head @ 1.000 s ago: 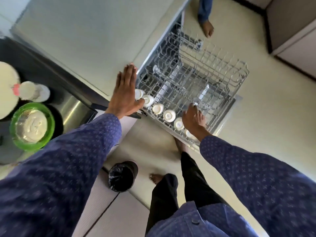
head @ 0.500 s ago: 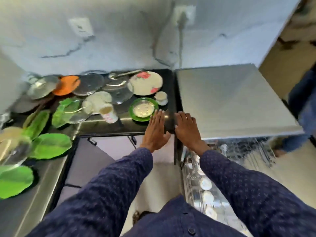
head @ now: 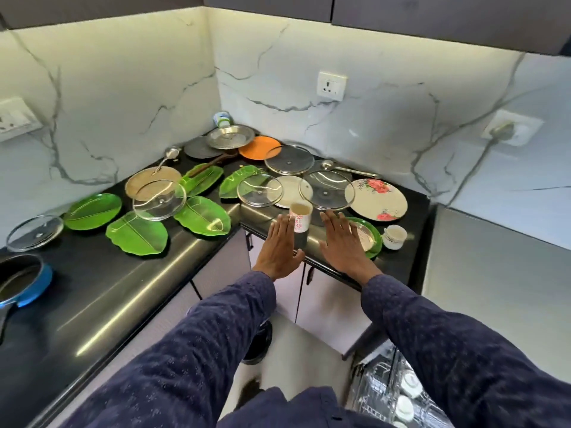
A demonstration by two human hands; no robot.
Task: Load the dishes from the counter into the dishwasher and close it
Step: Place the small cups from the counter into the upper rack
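Black counter (head: pixel 102 291): glossy stone, crowded with dishes spread flat, nothing stacked tight, so each can be lifted singly.
Left hand (head: pixel 279 247): fingers straight, palm down, holding nothing, hovering at the counter's front edge just left of the cup.
Right hand (head: pixel 343 242): flat and empty too, fingers extended, partly over the steel plate on green (head: pixel 369 239).
Why so placed: both palms flank the tall white cup (head: pixel 300 218), which looks like the pick about to be made.
Green leaf plates (head: pixel 137 236): five or six, I count; overlap makes the back ones unsure.
Glass lids (head: pixel 159 199): five in view, counting the one at far left.
Floral plate (head: pixel 378 199): one, behind the right hand.
Small teacup (head: pixel 394 236): one, near the counter's right end.
Orange plate (head: pixel 259 147): one, back corner.
Dishwasher rack (head: pixel 398 393): pulled out at lower right, white cups already seated in it.
Progress: early, I judge; most dishes wait on the counter.
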